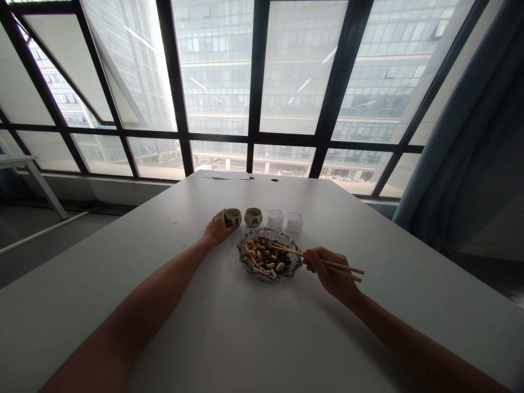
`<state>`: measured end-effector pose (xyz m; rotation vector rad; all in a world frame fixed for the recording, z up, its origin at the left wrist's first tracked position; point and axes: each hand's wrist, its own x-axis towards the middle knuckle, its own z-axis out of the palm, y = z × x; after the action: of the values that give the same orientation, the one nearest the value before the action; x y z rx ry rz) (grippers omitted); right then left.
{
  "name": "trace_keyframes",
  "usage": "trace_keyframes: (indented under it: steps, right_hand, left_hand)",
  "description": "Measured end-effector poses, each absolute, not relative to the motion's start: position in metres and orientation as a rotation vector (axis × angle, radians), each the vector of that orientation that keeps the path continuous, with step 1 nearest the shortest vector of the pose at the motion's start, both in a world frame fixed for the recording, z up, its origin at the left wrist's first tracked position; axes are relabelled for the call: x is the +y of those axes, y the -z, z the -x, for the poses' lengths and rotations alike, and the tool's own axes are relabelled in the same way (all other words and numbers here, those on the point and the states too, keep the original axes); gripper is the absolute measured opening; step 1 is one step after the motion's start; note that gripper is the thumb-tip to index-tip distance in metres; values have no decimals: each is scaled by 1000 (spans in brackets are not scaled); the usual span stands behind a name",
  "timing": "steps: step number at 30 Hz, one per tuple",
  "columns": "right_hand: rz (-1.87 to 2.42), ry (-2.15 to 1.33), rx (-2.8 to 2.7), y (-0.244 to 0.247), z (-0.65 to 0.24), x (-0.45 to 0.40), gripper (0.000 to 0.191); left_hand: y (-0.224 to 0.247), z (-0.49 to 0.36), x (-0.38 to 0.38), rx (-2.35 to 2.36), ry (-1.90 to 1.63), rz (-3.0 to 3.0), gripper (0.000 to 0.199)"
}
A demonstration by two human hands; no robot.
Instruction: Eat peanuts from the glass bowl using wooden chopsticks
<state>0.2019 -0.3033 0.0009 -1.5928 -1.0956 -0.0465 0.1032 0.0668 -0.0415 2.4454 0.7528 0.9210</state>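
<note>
Smooth forearms (153, 305): right fingers (313, 259) pinch wooden chopsticks (292, 251), left fingers (219, 219) clasp a rounded cup (233, 216).

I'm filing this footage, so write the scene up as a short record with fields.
Left hand: curled around the left side of the left cup
Right hand: holding chopsticks, tips at the contents of the glass bowl
Bowl contents: peanuts and small dark pieces
Row beyond bowl: left cup, right cup, two translucent containers
Surface: white table
Background: windows; blue curtain at right
</note>
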Motion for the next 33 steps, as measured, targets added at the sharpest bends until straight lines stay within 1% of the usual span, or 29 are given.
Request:
trace_keyframes:
  steps: [5, 11, 18, 21, 25, 29, 33]
  right_hand:
    - [1543, -23, -963, -5, -199, -301, 47]
    - [1341, -203, -583, 3, -219, -293, 52]
    - [1208, -358, -310, 13, -240, -294, 38]
    - [1215, -363, -315, 12, -240, -294, 33]
    - [1240, -348, -372, 12, -240, -294, 33]
    - [1230, -350, -362, 12, -242, -294, 35]
    - [1255, -294, -403, 5, -236, -294, 41]
  left_hand:
    - [43, -103, 68, 728, -933, -2440, 81]
    - [43, -103, 67, 736, -950, -2422, 80]
    - [42, -103, 66, 743, -955, -2420, 79]
    - [42, -103, 66, 739, -947, -2431, 80]
    - [41, -103, 65, 725, -950, -2431, 78]
    - [40, -102, 63, 737, -918, -2451, 79]
    - [39, -101, 62, 751, -928, -2444, 76]
